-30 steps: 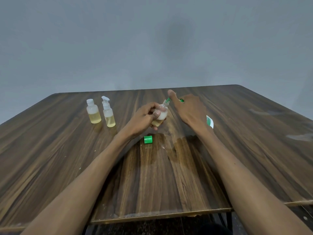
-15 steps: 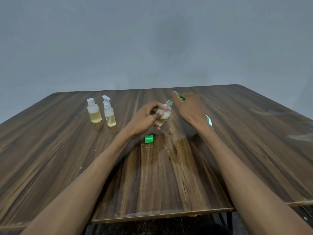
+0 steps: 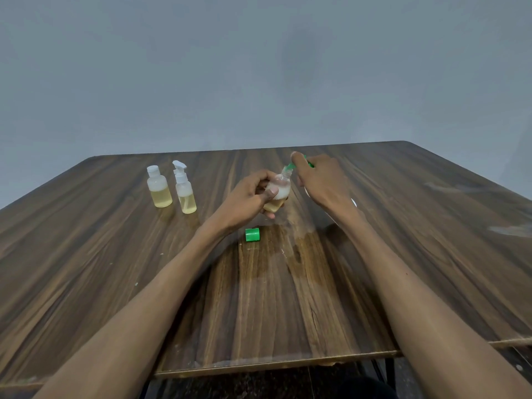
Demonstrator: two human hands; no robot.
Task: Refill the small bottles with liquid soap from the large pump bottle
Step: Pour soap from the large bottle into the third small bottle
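Right hand (image 3: pixel 322 180) lower; fingers (image 3: pixel 269 194) wrap bottle (image 3: pixel 279 188).

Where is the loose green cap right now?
In the head view the green cap lies on its side on the wooden table, near the middle, just below the left hand that grips the small bottle.

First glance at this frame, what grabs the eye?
Mid-table, the left hand grips a small bottle tilted toward the right hand, which holds something green at the bottle's mouth. A loose green cap lies on the wooden table just nearer the camera. Far left stand a flip-cap bottle and a spray bottle, both partly filled with yellowish liquid.
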